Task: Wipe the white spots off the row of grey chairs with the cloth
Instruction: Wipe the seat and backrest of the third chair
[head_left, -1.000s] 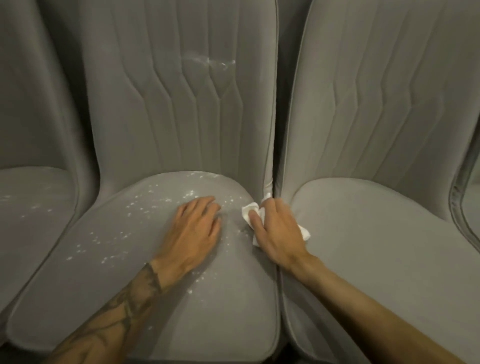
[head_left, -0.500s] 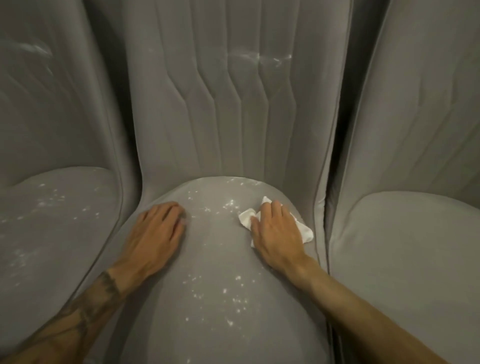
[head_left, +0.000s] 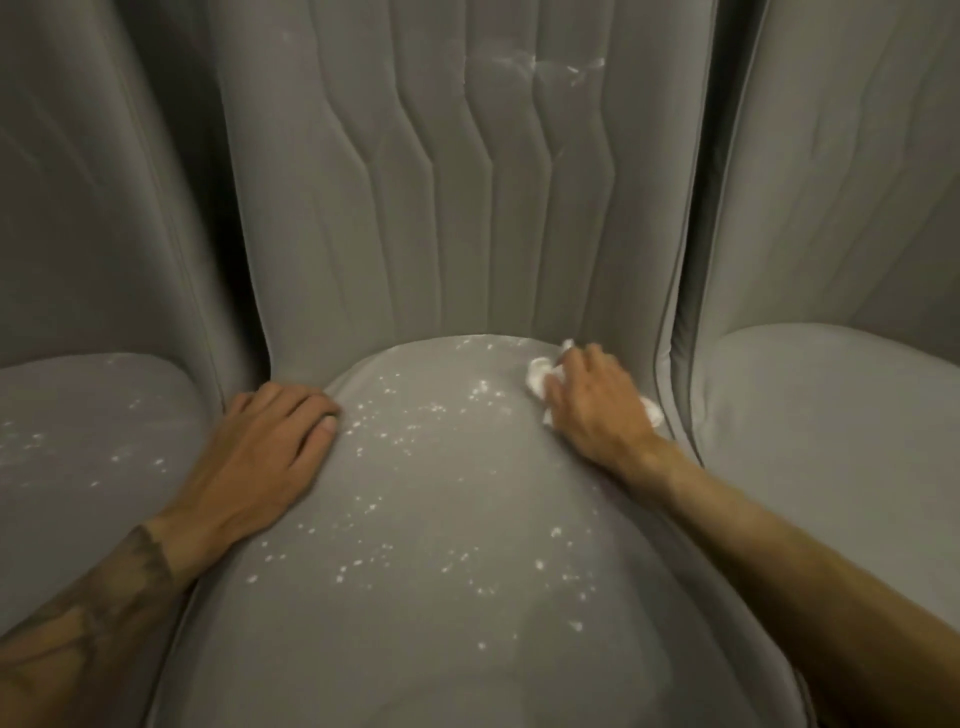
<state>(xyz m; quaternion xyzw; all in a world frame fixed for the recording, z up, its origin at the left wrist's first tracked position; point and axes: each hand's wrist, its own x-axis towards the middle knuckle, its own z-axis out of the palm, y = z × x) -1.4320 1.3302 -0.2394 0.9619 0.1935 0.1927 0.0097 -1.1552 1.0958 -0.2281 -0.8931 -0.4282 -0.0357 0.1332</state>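
1. The left chair (head_left: 78, 415) carries a few white spots on its seat. The cover looks like soft, padded fabric, and I judge that it gives a little under pressure.
2. The left grip (head_left: 270, 441) lies palm down on the left rear edge of the middle chair (head_left: 441, 545). Its fingers are nearly straight and close together, and it holds nothing. The forearm enters from the lower left. It probably steadies the seat.
3. The middle seat has many white spots (head_left: 483, 387) scattered over it, and a white smear (head_left: 550, 65) sits high on its backrest. The spots look dry, but I cannot tell how firmly they stick.
4. The cloth (head_left: 537, 376) is small, white and crumpled. It rests on the right rear part of the middle seat, just beside a group of spots. I judge it light, soft and limp, so it is best held bunched under the fingertips, not by a corner.
5. The right grip (head_left: 592, 405) is closed around the cloth, with its fingers curled over it and pressing it to the seat. Bits of cloth stick out at both sides of the hand. The forearm comes from the lower right.
6. On the right chair (head_left: 831, 415) I see no white spots in the visible part.
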